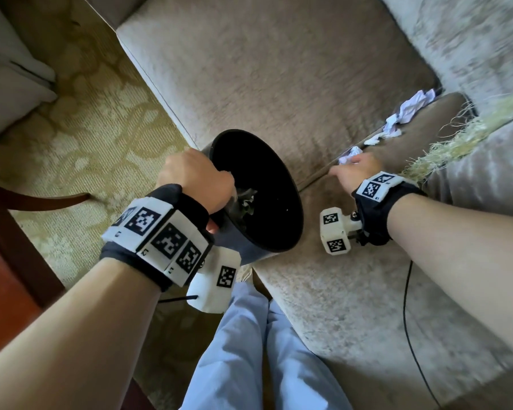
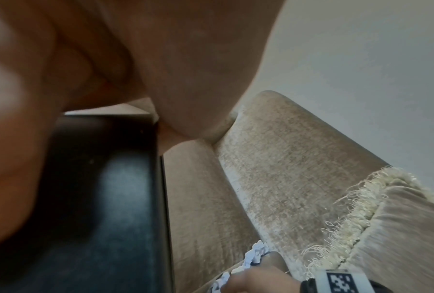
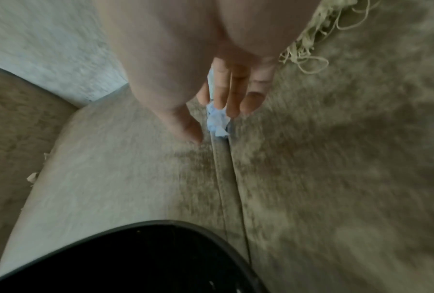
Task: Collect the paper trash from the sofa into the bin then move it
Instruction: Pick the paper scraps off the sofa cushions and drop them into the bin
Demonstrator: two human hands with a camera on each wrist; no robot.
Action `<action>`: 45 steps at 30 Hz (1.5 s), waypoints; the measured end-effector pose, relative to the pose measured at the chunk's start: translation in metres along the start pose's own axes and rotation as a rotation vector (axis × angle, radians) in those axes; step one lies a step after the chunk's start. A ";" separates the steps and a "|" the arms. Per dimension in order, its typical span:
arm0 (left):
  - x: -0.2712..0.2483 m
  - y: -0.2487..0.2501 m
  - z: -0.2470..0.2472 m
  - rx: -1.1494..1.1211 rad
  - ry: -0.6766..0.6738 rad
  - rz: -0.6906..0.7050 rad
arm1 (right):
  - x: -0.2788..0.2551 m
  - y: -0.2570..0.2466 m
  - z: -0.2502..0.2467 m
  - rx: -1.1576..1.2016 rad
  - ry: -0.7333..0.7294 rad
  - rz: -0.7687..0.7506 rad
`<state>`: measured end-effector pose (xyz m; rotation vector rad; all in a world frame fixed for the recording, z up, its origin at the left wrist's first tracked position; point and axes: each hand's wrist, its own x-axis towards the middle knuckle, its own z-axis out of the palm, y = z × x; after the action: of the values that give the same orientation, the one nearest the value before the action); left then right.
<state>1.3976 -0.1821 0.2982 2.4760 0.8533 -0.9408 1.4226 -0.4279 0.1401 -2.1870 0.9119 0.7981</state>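
Left hand [image 1: 197,180] grips bin [image 1: 279,232] rim — fringed cushion [image 1: 468,161] beside paper scraps [image 1: 409,109].

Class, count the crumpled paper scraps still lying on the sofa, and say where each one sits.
4 can be made out, all along the cushion seam: one at the right hand, paper; a small scrap; a wad; the largest farthest back. More may hide in the gap.

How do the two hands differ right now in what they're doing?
The left hand grips the black bin by its rim; the right hand reaches, fingers extended, onto crumpled paper in the sofa seam. Left is curled, right open. Both wear marker wristbands.
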 end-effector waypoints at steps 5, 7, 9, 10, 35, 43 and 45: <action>0.001 0.037 0.002 -0.017 0.015 0.080 | 0.018 0.006 -0.017 -0.153 0.046 -0.035; 0.005 0.048 0.010 0.058 0.072 0.119 | 0.025 0.007 -0.022 -0.162 -0.012 -0.044; 0.010 0.055 0.016 0.133 0.159 0.132 | 0.031 0.006 -0.021 -0.139 -0.048 -0.064; 0.013 0.058 0.017 0.152 0.185 0.131 | 0.034 0.006 -0.019 -0.136 -0.061 -0.071; 0.056 0.075 0.005 0.219 0.116 0.185 | 0.060 -0.007 0.000 -0.168 0.002 0.074; 0.067 0.077 0.003 0.223 0.139 0.211 | 0.068 -0.006 0.003 -0.242 0.104 0.011; 0.066 0.076 0.003 0.219 0.127 0.216 | 0.064 -0.010 -0.001 -0.258 0.152 0.013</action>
<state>1.4846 -0.2139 0.2587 2.7723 0.5285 -0.8487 1.4670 -0.4477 0.0979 -2.4962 0.9414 0.8017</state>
